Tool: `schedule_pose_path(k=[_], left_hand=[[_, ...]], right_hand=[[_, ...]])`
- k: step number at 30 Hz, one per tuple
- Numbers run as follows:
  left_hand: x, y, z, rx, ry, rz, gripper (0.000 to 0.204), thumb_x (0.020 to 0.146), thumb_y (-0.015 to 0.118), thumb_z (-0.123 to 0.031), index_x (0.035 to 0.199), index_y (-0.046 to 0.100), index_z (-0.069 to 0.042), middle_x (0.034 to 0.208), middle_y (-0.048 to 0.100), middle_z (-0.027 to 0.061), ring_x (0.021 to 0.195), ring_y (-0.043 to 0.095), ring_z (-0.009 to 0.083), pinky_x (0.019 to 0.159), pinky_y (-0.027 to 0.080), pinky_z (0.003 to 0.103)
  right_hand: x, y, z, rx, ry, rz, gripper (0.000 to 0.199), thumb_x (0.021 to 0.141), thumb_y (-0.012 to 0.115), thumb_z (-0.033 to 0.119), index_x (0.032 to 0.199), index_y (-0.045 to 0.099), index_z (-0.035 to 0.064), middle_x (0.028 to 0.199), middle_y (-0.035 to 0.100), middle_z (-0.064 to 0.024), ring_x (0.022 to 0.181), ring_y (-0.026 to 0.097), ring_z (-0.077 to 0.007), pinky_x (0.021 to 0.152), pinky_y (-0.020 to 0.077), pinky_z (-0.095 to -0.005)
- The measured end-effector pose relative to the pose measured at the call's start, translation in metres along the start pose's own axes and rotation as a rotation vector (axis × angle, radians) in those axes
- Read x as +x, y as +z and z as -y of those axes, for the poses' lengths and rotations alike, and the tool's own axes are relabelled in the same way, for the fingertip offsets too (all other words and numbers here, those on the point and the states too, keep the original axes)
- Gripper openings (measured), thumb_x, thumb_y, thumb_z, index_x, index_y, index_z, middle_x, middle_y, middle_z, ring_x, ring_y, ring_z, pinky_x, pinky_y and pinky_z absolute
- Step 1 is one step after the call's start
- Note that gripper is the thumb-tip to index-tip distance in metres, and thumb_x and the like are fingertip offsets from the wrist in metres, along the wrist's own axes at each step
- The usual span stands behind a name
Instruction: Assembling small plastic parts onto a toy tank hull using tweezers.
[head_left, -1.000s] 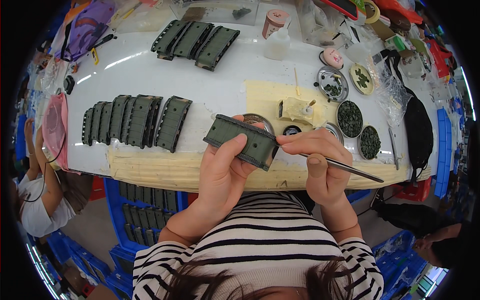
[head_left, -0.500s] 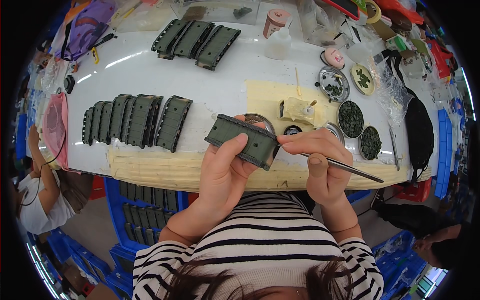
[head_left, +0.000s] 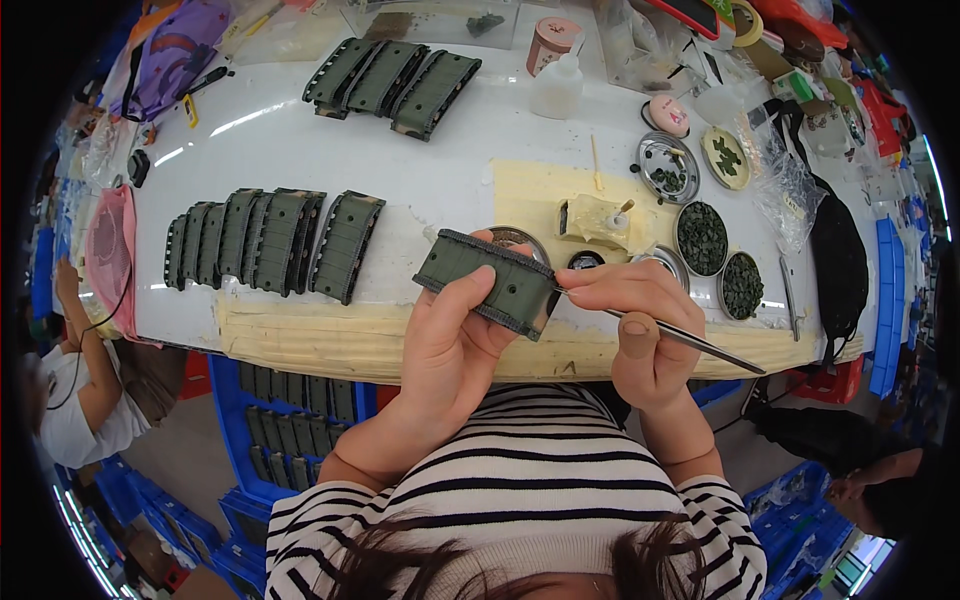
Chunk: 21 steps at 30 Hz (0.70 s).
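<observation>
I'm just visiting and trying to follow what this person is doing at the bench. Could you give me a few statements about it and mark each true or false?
1. The left hand holds a dark green ridged part. True.
2. The right hand is empty. False: it holds a thin metal tool whose tip meets the part.
3. A row of similar green parts lies on the white table to the person's left. True.
4. The small round dishes to the right are all bare. False: several hold dark green bits.

Dark green part (head_left: pixel 490 282), black-and-white striped shirt (head_left: pixel 520 490)
</observation>
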<state>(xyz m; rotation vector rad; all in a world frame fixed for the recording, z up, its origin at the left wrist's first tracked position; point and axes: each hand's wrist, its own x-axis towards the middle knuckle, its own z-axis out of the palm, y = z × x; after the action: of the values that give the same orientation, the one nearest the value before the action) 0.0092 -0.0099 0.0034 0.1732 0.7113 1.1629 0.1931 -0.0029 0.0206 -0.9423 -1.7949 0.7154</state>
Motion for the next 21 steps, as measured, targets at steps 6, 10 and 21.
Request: schedule_pose_path(k=[6,10,21], left_hand=[[0.0003,-0.0013,-0.0003,-0.008,-0.007,-0.003,0.034,0.095,0.051,-0.014,0.127,0.044,-0.004,0.124,0.056,0.0158,0.114,0.057,0.0214,0.096,0.049,0.035],[-0.0001,-0.0016,-0.0003,-0.013,-0.005,-0.002,0.034,0.095,0.051,-0.014,0.126,0.045,-0.004,0.124,0.056,0.0159,0.114,0.057,0.0215,0.097,0.048,0.035],[-0.0005,-0.0014,0.001,-0.003,0.011,0.003,0.034,0.095,0.051,-0.014,0.127,0.044,-0.005,0.123,0.056,0.0153,0.115,0.057,0.0218,0.096,0.048,0.035]], right_hand=[[0.0001,0.0001,-0.0005,0.012,-0.002,0.003,0.015,0.088,0.059,0.007,0.097,0.069,0.0005,0.098,0.069,-0.0131,0.085,0.065,-0.0223,0.074,0.052,-0.0297],[0.0005,0.0002,-0.0003,0.015,-0.009,0.006,0.015,0.088,0.059,0.007,0.097,0.069,0.0006,0.098,0.069,-0.0133,0.084,0.065,-0.0224,0.074,0.0519,-0.0297],[-0.0028,0.0025,-0.0017,0.0,-0.015,-0.001,0.015,0.087,0.058,0.003,0.095,0.069,0.0002,0.099,0.069,-0.0141,0.083,0.065,-0.0223,0.071,0.0524,-0.0293]])
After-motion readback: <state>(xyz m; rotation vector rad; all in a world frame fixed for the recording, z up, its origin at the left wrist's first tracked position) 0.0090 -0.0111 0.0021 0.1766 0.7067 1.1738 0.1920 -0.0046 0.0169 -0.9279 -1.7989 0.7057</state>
